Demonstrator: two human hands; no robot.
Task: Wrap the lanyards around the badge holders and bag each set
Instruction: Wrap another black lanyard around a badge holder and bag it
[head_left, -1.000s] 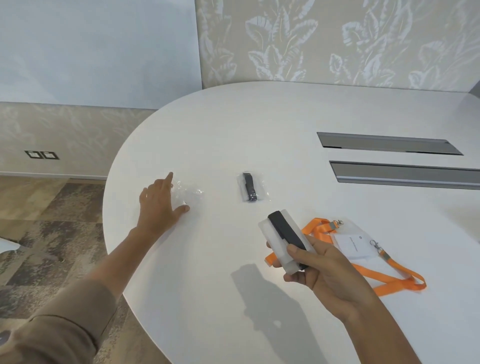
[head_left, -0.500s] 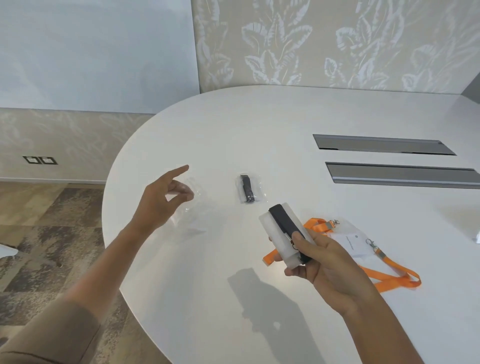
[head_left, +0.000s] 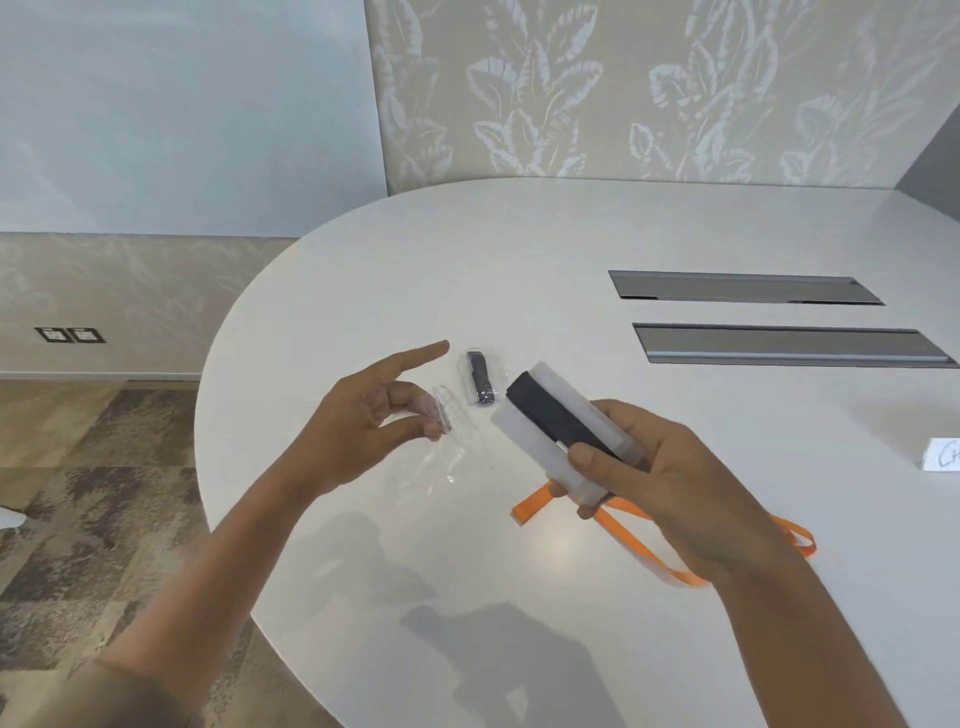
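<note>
Badge holder (head_left: 563, 428) with black lanyard (head_left: 556, 418) wound round it sits in right hand (head_left: 654, 478), fingers closed on it, up off counter (head_left: 519, 249). Left hand (head_left: 363, 421) has lifted clear bag (head_left: 441, 447) off counter since a second ago; thumb and fingers pinch it, pointer finger sticks out. Bag hard to see, mouth maybe not open yet. Both hands now closer together, so bagging comes next. Bagged set (head_left: 480, 376) lies behind. Orange lanyard (head_left: 660, 540) waits under right hand.
</note>
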